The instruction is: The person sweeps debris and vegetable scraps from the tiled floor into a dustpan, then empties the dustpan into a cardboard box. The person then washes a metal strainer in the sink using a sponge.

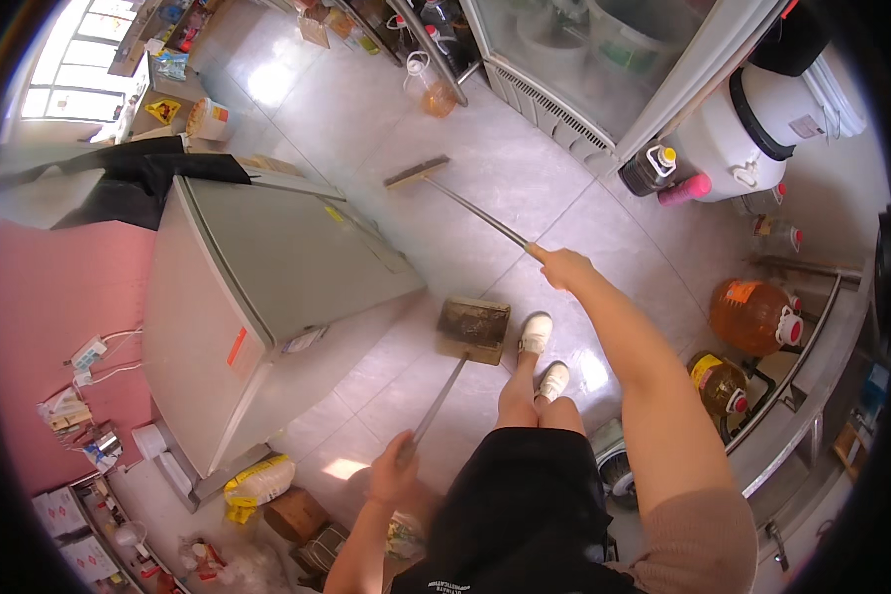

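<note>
My right hand (563, 267) grips the end of a broom's metal handle (482, 215), with the forefinger or thumb laid along it. The flat broom head (417, 171) rests on the tiled floor ahead of me, in front of the glass-door fridge. In my left hand (393, 469) is the handle (443, 393) of a long-handled dustpan (474, 330). The dustpan sits on the floor just left of my shoes, its inside stained dark. Broom head and dustpan are well apart.
A grey refrigerator (297, 260) stands at the left. The glass-door fridge (579, 74) is at the upper right, beside a white barrel (728, 134). Large oil bottles (754, 315) stand by the metal rack on the right. A yellow-and-white sack (260, 479) lies lower left.
</note>
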`<move>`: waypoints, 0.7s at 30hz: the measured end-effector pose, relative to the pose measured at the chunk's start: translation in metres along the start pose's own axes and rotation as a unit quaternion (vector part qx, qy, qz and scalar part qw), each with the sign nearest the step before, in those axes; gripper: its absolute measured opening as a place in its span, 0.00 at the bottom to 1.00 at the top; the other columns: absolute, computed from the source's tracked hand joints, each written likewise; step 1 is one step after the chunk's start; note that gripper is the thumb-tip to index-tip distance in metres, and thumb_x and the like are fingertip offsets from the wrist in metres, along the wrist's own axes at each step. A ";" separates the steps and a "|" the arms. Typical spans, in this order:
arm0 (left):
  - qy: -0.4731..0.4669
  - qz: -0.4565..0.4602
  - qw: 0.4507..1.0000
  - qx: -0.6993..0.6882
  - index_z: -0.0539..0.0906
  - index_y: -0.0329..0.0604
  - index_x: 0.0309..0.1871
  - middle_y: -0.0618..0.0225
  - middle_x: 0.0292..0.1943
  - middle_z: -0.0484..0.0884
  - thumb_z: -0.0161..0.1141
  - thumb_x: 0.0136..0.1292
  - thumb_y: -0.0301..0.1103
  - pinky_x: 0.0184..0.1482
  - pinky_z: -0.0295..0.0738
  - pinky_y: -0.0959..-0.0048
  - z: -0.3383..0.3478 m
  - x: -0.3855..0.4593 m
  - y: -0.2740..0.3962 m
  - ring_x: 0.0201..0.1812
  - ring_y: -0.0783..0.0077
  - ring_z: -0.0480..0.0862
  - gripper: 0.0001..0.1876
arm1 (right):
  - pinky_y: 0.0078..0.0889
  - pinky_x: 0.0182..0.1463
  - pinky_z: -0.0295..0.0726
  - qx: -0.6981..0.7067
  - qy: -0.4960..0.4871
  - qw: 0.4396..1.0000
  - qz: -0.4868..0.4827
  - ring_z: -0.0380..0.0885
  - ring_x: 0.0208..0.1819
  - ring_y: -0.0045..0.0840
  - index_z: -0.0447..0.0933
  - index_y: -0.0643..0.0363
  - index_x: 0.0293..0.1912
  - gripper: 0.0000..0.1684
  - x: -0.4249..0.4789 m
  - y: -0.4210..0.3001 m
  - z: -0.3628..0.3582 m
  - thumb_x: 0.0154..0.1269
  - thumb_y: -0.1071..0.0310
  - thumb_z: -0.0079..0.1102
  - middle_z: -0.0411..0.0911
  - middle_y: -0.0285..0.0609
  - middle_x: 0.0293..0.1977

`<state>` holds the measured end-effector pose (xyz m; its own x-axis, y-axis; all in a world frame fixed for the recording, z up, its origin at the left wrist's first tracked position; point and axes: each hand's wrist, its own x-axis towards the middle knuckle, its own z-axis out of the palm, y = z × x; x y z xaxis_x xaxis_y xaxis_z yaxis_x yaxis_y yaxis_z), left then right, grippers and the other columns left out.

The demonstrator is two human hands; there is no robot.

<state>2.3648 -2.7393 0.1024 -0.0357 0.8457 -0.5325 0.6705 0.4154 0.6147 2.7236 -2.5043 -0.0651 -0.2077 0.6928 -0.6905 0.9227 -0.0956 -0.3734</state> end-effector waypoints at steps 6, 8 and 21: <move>0.090 -0.048 0.992 -0.076 0.74 0.39 0.54 0.65 0.42 0.80 0.58 0.54 0.18 0.46 0.72 0.78 -0.004 -0.046 -0.037 0.43 0.76 0.78 0.22 | 0.42 0.37 0.76 -0.106 -0.055 0.991 0.056 0.78 0.36 0.41 0.57 0.26 0.64 0.37 -0.104 0.086 0.027 0.59 0.75 0.42 0.76 0.50 0.32; 0.110 -0.114 0.973 -0.168 0.74 0.39 0.53 0.65 0.41 0.80 0.57 0.54 0.16 0.44 0.73 0.80 -0.006 -0.053 -0.027 0.39 0.77 0.78 0.22 | 0.40 0.41 0.76 -0.177 -0.105 0.976 0.068 0.78 0.40 0.42 0.51 0.26 0.66 0.40 -0.171 0.121 0.024 0.58 0.74 0.47 0.78 0.49 0.39; -0.137 0.168 0.970 0.110 0.72 0.48 0.55 0.55 0.39 0.81 0.58 0.54 0.24 0.43 0.76 0.66 -0.007 0.008 -0.048 0.42 0.54 0.81 0.23 | 0.42 0.29 0.76 0.189 0.138 0.942 0.242 0.77 0.26 0.43 0.47 0.30 0.68 0.41 -0.496 0.131 0.252 0.58 0.69 0.49 0.77 0.55 0.31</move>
<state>2.3270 -2.7501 0.0722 0.3898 0.7879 -0.4767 0.7533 0.0250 0.6572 2.8653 -3.0407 0.0723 0.3477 0.6570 -0.6689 0.6947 -0.6596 -0.2868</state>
